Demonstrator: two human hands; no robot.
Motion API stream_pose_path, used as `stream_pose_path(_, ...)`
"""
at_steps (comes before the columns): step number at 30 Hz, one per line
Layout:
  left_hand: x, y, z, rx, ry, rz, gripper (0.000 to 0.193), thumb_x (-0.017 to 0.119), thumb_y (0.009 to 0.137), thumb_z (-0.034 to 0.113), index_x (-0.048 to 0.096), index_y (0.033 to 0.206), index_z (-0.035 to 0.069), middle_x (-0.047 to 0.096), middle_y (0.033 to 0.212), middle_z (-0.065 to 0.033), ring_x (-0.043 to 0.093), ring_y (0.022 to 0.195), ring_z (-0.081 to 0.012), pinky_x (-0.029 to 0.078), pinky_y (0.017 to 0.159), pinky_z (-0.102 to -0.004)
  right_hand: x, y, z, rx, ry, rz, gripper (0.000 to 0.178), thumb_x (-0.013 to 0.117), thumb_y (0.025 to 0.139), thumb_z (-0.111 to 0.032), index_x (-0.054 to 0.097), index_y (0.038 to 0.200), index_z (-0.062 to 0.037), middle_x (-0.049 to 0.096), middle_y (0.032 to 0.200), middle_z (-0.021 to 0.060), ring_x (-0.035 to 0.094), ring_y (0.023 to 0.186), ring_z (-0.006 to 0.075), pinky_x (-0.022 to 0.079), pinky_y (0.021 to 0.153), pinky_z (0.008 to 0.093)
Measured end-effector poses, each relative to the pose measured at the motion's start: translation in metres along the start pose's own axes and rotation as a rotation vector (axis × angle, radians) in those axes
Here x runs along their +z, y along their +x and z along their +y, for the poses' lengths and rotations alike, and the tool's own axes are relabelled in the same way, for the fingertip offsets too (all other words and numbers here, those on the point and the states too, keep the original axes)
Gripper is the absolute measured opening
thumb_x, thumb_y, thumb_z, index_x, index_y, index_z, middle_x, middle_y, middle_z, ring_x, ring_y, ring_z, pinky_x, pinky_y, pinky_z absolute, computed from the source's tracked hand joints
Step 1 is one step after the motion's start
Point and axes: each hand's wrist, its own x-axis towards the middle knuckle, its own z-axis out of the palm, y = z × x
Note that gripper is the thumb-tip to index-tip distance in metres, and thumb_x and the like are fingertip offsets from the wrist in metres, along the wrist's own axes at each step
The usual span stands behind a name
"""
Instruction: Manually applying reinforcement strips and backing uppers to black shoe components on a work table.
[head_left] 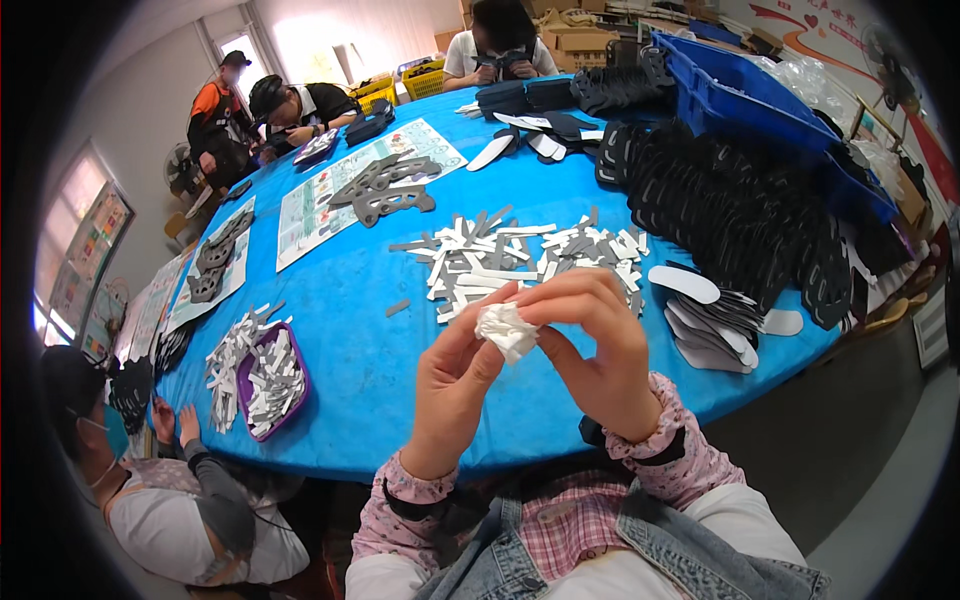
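Observation:
Between both hands, above the near side of the blue-covered table, is a crumpled white tissue point(507, 331). My left hand point(452, 385) pinches it from the left with thumb and fingers. From the right, my right hand point(598, 345) grips it, its fingers bent over the top. Just beyond my hands lies a loose heap of white and grey strips point(485, 262), partly hidden by my fingers. Right of the heap sits a stack of white and grey insole-shaped pieces point(710, 325).
A purple basket point(303, 385) of strips stands at left. Black moulded pieces point(710, 210) pile up at right below blue crates point(740, 85). Grey cut-out pieces point(390, 195) lie on printed sheets point(300, 225). A person point(190, 510) sits at left; others are across the table point(360, 330).

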Motion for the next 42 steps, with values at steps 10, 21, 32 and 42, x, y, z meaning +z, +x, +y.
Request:
stream_pose_path(10,-0.002,0.000,0.006,0.181,0.363,-0.025,0.022,0.048,0.097,0.009,0.053,0.116,-0.001,0.060,0.107,-0.0103,0.058,0.098,-0.0182,0.047,0.086,-0.0306,0.002,-0.024,0.004,0.186,0.242,-0.019,0.042,0.063,0.087,-0.012,0.051,0.126,-0.0029,0.051,0.119,0.0129,0.051,0.107,0.0228,0.042,0.089,0.0332)
stream_pose_path(21,0.012,-0.015,-0.003,0.690,1.415,0.016,0.018,0.057,0.090,0.009,0.064,0.107,0.007,0.058,0.109,-0.0128,0.053,0.100,-0.0269,0.041,0.087,-0.0351,0.026,-0.040,-0.029,0.584,1.142,-0.070,0.057,0.029,0.102,-0.037,0.021,0.145,-0.0005,0.041,0.138,0.0199,0.041,0.128,0.0263,0.032,0.106,0.0366)
stream_pose_path(32,0.037,-0.027,0.017,0.531,0.801,-0.076,0.049,0.066,0.082,0.014,0.052,0.129,0.013,0.038,0.137,-0.0198,0.053,0.108,-0.0309,0.044,0.090,-0.0393,-0.019,-0.035,-0.004,0.526,0.871,0.236,0.034,0.036,0.103,-0.025,0.041,0.127,-0.0013,0.045,0.087,0.0024,0.044,0.067,0.0081,0.037,0.063,0.0205)
stream_pose_path(42,0.056,-0.028,0.127,0.327,-0.258,-0.672,0.011,0.062,0.090,0.017,0.065,0.098,0.010,0.059,0.100,-0.0040,0.059,0.095,-0.0219,0.047,0.082,-0.0316,-0.107,-0.075,0.015,0.549,0.596,0.389,0.035,0.033,0.102,-0.039,0.044,0.096,-0.0064,0.032,0.062,-0.0044,0.026,0.048,0.0031,0.022,0.040,0.0186)
